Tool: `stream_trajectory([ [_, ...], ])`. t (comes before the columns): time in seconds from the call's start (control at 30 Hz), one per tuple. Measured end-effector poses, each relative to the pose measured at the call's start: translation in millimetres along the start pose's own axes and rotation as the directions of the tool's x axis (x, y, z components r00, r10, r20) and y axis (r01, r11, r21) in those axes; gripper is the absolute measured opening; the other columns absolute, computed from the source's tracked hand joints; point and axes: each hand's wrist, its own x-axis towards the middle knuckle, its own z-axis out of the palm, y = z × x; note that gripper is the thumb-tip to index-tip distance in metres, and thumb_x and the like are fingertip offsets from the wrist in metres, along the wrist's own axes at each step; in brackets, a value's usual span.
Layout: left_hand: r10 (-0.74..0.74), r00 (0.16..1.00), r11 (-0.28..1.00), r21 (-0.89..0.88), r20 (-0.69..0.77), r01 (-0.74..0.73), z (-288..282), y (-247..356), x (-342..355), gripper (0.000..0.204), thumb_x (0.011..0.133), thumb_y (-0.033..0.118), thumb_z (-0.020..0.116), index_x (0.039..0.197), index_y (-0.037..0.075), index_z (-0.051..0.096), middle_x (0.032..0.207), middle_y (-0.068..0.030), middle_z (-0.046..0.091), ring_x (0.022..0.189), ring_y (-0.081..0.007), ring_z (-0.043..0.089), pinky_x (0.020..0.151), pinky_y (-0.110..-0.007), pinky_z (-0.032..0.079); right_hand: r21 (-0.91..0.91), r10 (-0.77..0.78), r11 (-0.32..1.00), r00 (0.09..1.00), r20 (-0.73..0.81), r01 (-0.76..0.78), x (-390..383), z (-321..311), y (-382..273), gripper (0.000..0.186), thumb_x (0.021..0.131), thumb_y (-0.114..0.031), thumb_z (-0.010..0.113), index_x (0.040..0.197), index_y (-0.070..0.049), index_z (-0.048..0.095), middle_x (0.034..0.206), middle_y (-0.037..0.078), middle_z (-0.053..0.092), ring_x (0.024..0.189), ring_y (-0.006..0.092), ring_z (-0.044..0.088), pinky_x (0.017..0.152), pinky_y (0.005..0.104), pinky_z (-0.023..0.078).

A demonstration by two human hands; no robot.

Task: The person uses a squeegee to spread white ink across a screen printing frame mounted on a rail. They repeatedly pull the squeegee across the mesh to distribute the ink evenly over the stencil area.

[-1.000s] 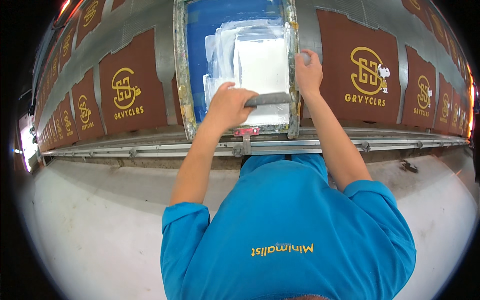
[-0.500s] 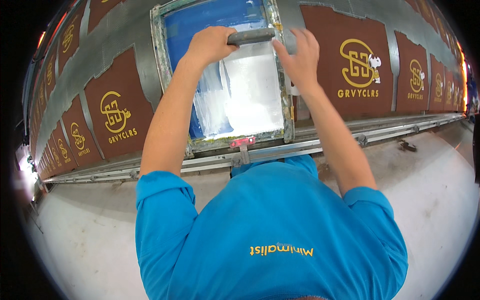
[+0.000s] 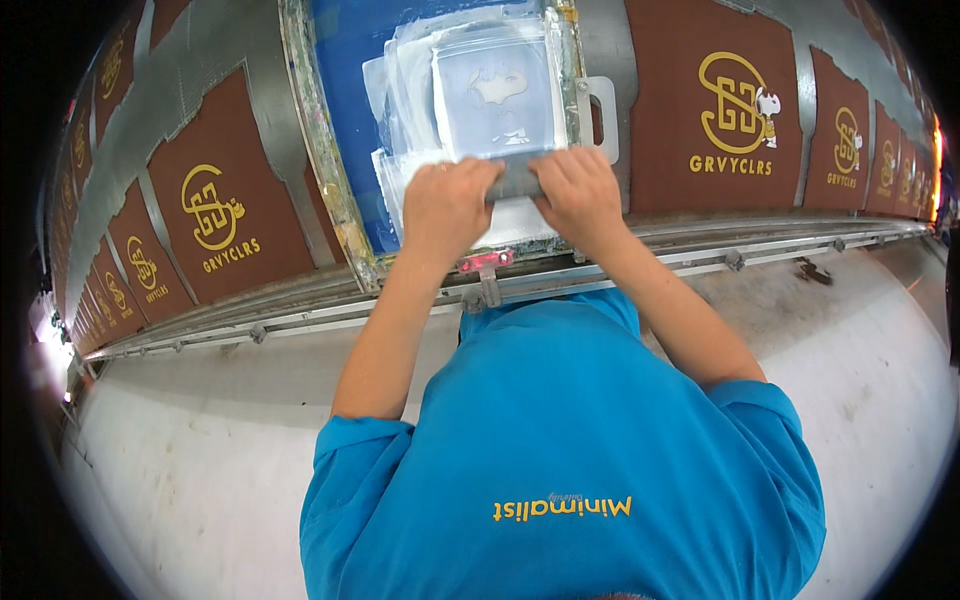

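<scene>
A screen-printing frame (image 3: 318, 150) with blue mesh and a pale, ink-smeared middle lies on a long table. Both of my hands grip a grey squeegee (image 3: 516, 184) laid across the near part of the mesh. My left hand (image 3: 446, 205) holds its left end and my right hand (image 3: 579, 196) its right end. A faint cartoon figure (image 3: 497, 95) shows in the pale area beyond the squeegee. A red clamp (image 3: 484, 263) sits at the frame's near edge, just below my left hand.
Brown fabric panels with yellow emblems line the table, such as one (image 3: 215, 220) left of the frame and one (image 3: 730, 105) to its right. A metal rail (image 3: 700, 255) runs along the table's near edge. Pale concrete floor (image 3: 180, 470) lies below.
The squeegee has come from the far end of the screen toward me, to the near part of the mesh. Both hands stayed on it. The figure in the mesh now shows.
</scene>
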Motion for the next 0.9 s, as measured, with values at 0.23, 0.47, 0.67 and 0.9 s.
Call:
stream_trajectory([
  [0.23, -0.156, 0.925, 0.988, 0.070, 0.348, 0.140, -64.4, -35.8, 101.9, 0.025, 0.087, 0.040, 0.079, 0.104, 0.022, 0.077, 0.093, -0.0102, 0.077, 0.094, -0.0346, 0.075, 0.080, -0.050, 0.058, -0.048, -0.009, 0.999, 0.982, 0.190, 0.018, 102.0, -13.1, 43.7, 0.029, 0.085, -0.034, 0.083, 0.094, -0.011, 0.068, 0.089, 0.009, 0.071, 0.087, 0.0325, 0.070, 0.082, 0.0480, 0.048],
  [0.47, -0.196, 0.975, 0.963, 0.208, 0.100, 0.173, -48.4, -50.8, 138.5, 0.027, 0.089, 0.042, 0.078, 0.106, 0.021, 0.079, 0.100, -0.0056, 0.078, 0.094, -0.0328, 0.074, 0.077, -0.046, 0.057, -0.106, 0.011, 0.994, 1.000, -0.008, -0.012, 146.1, 5.4, 63.3, 0.026, 0.080, -0.025, 0.083, 0.086, -0.006, 0.067, 0.089, 0.015, 0.070, 0.090, 0.0391, 0.068, 0.081, 0.0508, 0.050],
  [0.67, -0.094, 0.996, 0.992, 0.081, 0.003, 0.094, 5.4, -0.8, 6.0, 0.041, 0.073, 0.011, 0.084, 0.113, 0.023, 0.080, 0.105, -0.0004, 0.079, 0.094, -0.0246, 0.075, 0.082, -0.040, 0.057, -0.050, 0.036, 0.998, 0.999, -0.029, -0.037, 6.6, 11.4, 3.8, 0.033, 0.068, -0.018, 0.086, 0.090, -0.012, 0.062, 0.088, 0.007, 0.061, 0.088, 0.0303, 0.062, 0.081, 0.0448, 0.046],
  [0.9, 0.013, 0.999, 1.000, -0.027, -0.033, -0.014, -3.0, 24.6, -24.7, 0.046, 0.076, 0.008, 0.080, 0.121, 0.013, 0.076, 0.122, -0.0048, 0.076, 0.107, -0.0291, 0.072, 0.095, -0.043, 0.054, 0.234, 0.174, 0.961, 0.981, -0.084, -0.150, -0.6, -29.3, 7.7, 0.036, 0.092, -0.030, 0.081, 0.114, -0.005, 0.071, 0.112, 0.011, 0.072, 0.111, 0.0337, 0.066, 0.094, 0.0463, 0.047],
])
